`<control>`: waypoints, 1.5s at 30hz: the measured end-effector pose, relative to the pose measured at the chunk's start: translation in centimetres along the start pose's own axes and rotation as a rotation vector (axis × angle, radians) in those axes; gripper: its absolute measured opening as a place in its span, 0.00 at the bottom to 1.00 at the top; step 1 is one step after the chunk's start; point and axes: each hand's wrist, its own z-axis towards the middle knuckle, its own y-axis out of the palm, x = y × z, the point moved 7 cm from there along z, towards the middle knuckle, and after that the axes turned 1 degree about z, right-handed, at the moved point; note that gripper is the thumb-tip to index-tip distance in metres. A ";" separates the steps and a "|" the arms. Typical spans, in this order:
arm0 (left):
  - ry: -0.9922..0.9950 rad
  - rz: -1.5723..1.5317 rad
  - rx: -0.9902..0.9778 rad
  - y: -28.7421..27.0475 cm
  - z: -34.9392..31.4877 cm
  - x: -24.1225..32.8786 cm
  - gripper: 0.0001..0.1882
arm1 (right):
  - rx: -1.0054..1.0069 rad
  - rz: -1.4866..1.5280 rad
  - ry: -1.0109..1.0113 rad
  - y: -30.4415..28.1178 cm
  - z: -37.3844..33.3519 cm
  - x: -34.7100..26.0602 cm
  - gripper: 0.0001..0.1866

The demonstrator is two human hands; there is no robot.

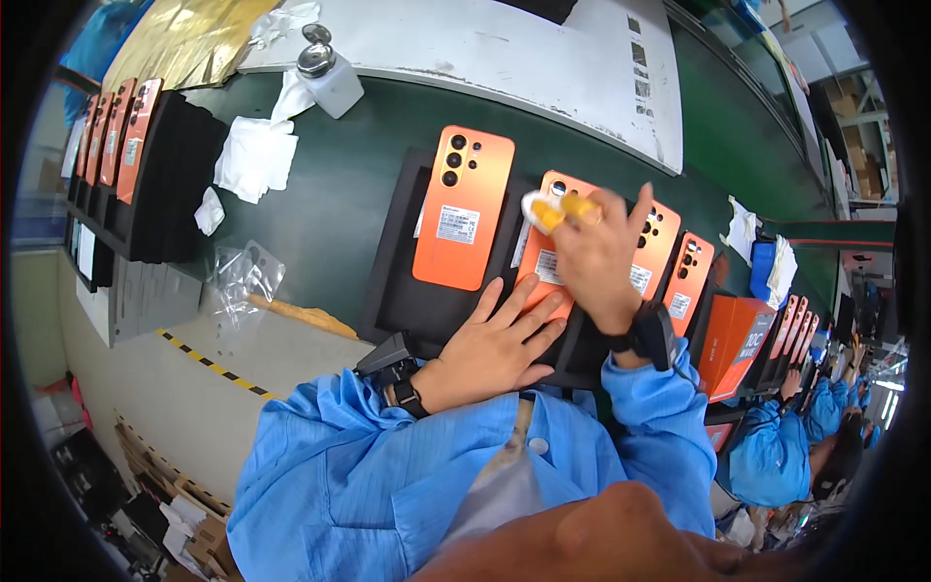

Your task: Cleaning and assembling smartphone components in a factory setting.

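Orange rectangular phone (545, 242): wiping apparently unfinished; right hand (599, 262) pinching white cloth wad (530, 205); left hand (485, 349) flat, grasping nothing.

L arm (325, 427): blue sleeve, elbow bent & out to L; forearm angled inward. L wrist (402, 390): approx. straight, blk strap fitted. L hand (490, 339): palm down, back up, fingers spread & extended fwd/R, thumb on R side. R arm (659, 407): blue sleeve, elbow bent, forearm directed fwd. R wrist (630, 339): blk strap fitted. R hand (596, 252): fwd of L, back toward cam., yellow-covered fingertips (547, 216) in pinch pos. pointing L; outer finger extended fwd, clear of the others.
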 end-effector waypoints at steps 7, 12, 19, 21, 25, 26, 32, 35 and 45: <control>0.006 -0.039 0.033 0.1 0.2 0.0 0.31 | 0.031 -0.044 0.113 -0.2 -4.0 1.1 0.15; 0.022 0.029 0.002 -0.1 0.0 0.4 0.31 | 0.027 0.023 0.008 -0.1 -1.1 -0.5 0.12; 0.005 -0.005 0.021 0.0 0.1 -0.2 0.30 | 0.030 -0.082 0.139 0.3 -1.0 1.1 0.11; 0.027 -0.013 0.021 0.5 0.0 0.2 0.30 | 0.010 -0.034 0.098 0.0 -3.6 -0.9 0.14; 0.002 0.042 0.024 0.2 0.1 0.3 0.30 | 0.060 -0.014 0.047 -0.1 -0.4 0.1 0.12; -0.006 0.034 -0.007 0.2 0.1 0.2 0.29 | 0.051 -0.053 0.073 0.3 0.7 1.3 0.12; 0.015 0.010 0.006 0.6 0.2 0.0 0.29 | 0.044 -0.072 0.174 0.4 -3.5 1.0 0.15; 0.031 0.058 -0.012 0.4 0.4 0.4 0.29 | 0.020 0.023 0.052 0.0 -2.7 -0.8 0.15; -0.001 0.048 0.008 0.3 0.2 0.0 0.28 | 0.050 -0.059 0.138 0.1 -4.0 0.1 0.11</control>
